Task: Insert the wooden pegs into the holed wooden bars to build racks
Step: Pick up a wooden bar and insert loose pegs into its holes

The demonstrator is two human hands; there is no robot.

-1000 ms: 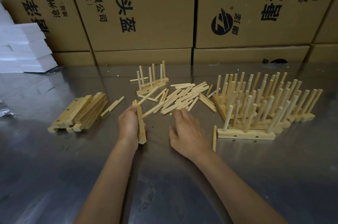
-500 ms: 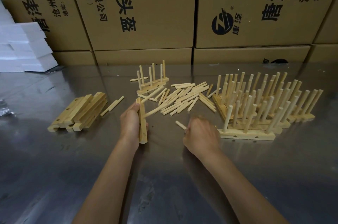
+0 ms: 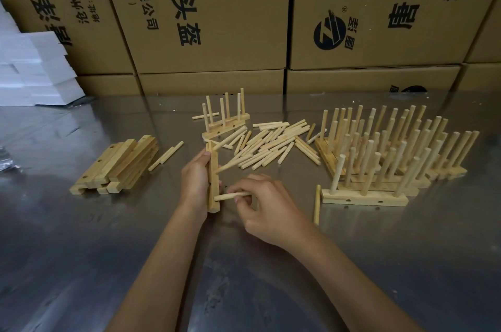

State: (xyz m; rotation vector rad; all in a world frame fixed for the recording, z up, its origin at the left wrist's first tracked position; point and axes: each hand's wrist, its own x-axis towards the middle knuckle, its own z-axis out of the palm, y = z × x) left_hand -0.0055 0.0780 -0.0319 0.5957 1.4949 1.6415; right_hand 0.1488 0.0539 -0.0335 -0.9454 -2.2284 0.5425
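- A bar (image 3: 213,179) is held on edge on the steel table (image 3: 379,264) by the left hand (image 3: 195,185), fingers curled round its far side.
- A peg (image 3: 230,196) is pinched by the right hand (image 3: 267,205) between thumb and curled fingers, lying level, its tip at the bar's near end.
- A second ago the right hand lay flat on the loose pegs (image 3: 271,146) beyond the bar; half a second ago a peg was lifted clear to the right of the bar. Now that peg is brought against the bar's face.
- Whether the tip is already seated in a hole cannot be told; the hole itself is hidden by the peg.
- The bar is kept where it was; the left grip is unchanged.
- Judgement: this is the first peg for this bar, so this rack is just being started. A straight push along the peg's axis is called for; a tilted entry could jam it.
- Left of the bar, a stack of bare bars (image 3: 116,166) is seen, with two stray pegs just beside it.
- Right of the bar, finished racks (image 3: 393,158) are crowded together; one more rack (image 3: 225,121) is set beyond the bar.
- One stray peg (image 3: 316,204) is lying right of the bar, touching the nearest rack's end.
- Much stock is left unassembled.
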